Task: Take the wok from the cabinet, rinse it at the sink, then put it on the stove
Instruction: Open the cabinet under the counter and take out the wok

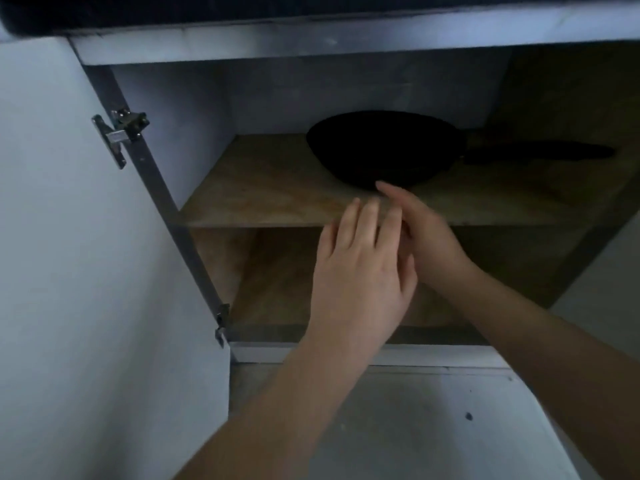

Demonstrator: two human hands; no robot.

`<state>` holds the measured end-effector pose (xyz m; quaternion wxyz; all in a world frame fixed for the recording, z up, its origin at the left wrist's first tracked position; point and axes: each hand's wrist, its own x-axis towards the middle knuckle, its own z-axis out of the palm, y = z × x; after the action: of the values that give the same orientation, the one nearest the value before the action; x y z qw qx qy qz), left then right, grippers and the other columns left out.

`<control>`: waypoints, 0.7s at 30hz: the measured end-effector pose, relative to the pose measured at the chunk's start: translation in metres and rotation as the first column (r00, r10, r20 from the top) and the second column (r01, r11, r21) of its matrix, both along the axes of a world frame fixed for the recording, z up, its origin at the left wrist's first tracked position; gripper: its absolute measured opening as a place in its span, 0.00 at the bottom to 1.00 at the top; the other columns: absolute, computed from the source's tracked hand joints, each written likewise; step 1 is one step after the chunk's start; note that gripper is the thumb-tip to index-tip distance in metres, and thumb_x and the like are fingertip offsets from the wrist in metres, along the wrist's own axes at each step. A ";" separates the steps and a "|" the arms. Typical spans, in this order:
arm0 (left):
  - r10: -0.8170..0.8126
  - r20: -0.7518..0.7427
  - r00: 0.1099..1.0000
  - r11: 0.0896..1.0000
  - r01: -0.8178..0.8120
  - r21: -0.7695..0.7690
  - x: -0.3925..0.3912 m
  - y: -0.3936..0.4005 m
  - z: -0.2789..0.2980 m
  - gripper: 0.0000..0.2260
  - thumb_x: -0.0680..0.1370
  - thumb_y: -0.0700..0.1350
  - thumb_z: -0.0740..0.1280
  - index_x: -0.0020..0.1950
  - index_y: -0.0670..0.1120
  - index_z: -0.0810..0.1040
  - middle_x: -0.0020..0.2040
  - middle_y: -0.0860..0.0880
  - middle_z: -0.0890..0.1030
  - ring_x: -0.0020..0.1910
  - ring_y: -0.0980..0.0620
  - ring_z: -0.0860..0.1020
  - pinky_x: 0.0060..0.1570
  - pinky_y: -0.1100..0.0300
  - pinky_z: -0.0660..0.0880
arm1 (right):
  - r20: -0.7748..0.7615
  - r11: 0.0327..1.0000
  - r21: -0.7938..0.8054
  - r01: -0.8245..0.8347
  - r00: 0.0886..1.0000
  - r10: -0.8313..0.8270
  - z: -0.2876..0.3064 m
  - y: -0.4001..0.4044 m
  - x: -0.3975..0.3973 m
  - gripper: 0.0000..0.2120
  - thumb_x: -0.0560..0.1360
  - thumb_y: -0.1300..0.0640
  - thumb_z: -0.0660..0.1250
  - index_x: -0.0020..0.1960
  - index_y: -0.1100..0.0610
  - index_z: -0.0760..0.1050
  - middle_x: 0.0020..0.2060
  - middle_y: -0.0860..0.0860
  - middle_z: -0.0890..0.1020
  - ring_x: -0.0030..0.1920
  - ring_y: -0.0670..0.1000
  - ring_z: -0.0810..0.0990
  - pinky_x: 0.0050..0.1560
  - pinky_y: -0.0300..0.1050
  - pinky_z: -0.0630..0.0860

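A black wok [384, 147] sits on the upper wooden shelf [263, 188] of an open low cabinet, its long dark handle [540, 152] pointing right. My left hand [360, 268] is stretched out in front of the shelf edge with straight fingers, holding nothing. My right hand [426, 237] reaches in just behind it, partly hidden by the left hand, one fingertip close to the wok's near wall; I cannot tell whether it touches. Neither hand grips the wok.
The white cabinet door [69, 237] stands open at the left on metal hinges [124, 129]. A lower wooden shelf [277, 289] lies beneath. The dark countertop edge [173, 12] overhangs above. Pale floor [433, 427] lies below the cabinet.
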<state>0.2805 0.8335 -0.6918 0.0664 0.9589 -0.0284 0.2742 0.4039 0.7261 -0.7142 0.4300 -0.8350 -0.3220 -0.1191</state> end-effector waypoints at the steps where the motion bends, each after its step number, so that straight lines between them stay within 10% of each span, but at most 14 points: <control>1: -0.018 0.016 1.000 1.000 0.018 0.019 0.012 -0.005 0.003 0.26 0.79 0.56 0.60 0.75 0.50 0.64 0.74 0.47 0.67 0.75 0.48 0.63 0.72 0.50 0.59 | 0.028 0.997 -0.022 0.077 0.997 -0.077 0.005 -0.009 0.010 0.25 0.79 0.69 0.54 0.75 0.58 0.63 0.73 0.56 0.68 0.74 0.54 0.65 0.73 0.44 0.62; 13: -0.131 -0.029 0.991 0.973 0.134 0.187 0.106 -0.026 0.007 0.28 0.80 0.56 0.58 0.78 0.51 0.57 0.77 0.48 0.62 0.77 0.48 0.58 0.74 0.49 0.54 | 0.471 0.618 -0.358 0.700 0.706 -0.528 0.028 -0.124 0.092 0.31 0.76 0.56 0.64 0.77 0.57 0.59 0.76 0.58 0.62 0.76 0.59 0.58 0.75 0.59 0.52; 21: -0.117 -0.138 0.983 0.965 0.146 0.220 0.132 -0.038 -0.001 0.28 0.81 0.56 0.55 0.79 0.50 0.52 0.79 0.47 0.57 0.78 0.47 0.54 0.76 0.48 0.52 | 0.470 0.339 -0.631 0.698 0.692 -0.548 0.055 -0.145 0.104 0.23 0.81 0.54 0.55 0.75 0.54 0.61 0.69 0.58 0.70 0.67 0.61 0.68 0.67 0.61 0.62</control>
<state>0.4128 0.7955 -0.6930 -0.0248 0.9714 -0.1195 0.2039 0.5080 0.5815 -0.6593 -0.0819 -0.9767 -0.0309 -0.1961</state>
